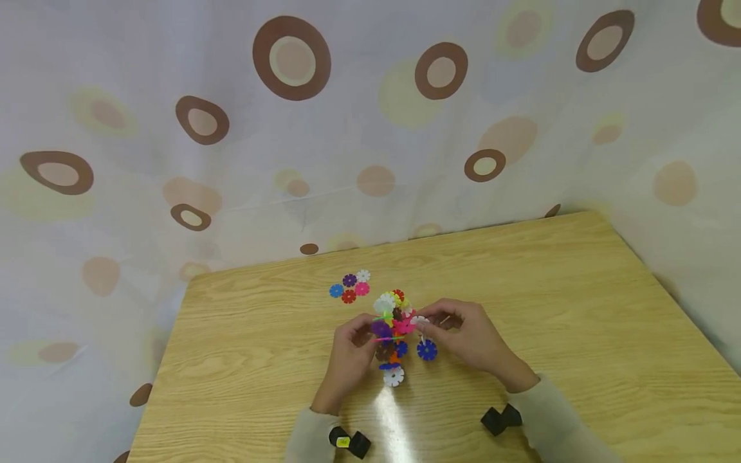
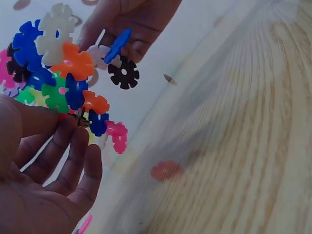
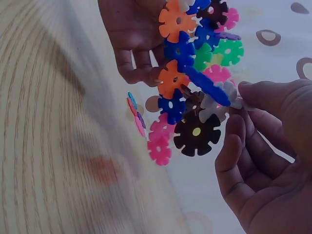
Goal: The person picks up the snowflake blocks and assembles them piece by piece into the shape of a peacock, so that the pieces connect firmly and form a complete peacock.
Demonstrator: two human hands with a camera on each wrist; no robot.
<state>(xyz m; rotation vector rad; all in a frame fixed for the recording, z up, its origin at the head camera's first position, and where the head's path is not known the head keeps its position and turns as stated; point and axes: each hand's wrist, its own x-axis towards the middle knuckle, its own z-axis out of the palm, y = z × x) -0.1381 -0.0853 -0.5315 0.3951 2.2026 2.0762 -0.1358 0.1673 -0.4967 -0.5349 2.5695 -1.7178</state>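
Over the table, my left hand (image 1: 350, 350) grips the side of a many-coloured cluster of notched plastic discs (image 1: 402, 325). Its thumb and forefinger pinch the cluster in the left wrist view. From the right, the right hand (image 1: 475, 334) pinches a white disc (image 3: 214, 102) between thumb and fingers. A blue disc (image 1: 427, 350) is joined to that white one, seen nearly edge-on in the right wrist view. A dark disc (image 3: 197, 134) sits close beside them. Whether the white disc is linked to the cluster, I cannot tell.
Several loose discs, among them a red disc (image 1: 348, 296) and a light blue disc (image 1: 336, 290), lie behind the cluster on the wooden table (image 1: 260, 360). A patterned cloth (image 1: 347, 128) hangs along the table's back edge. Black blocks (image 1: 501, 419) sit at the wrists.
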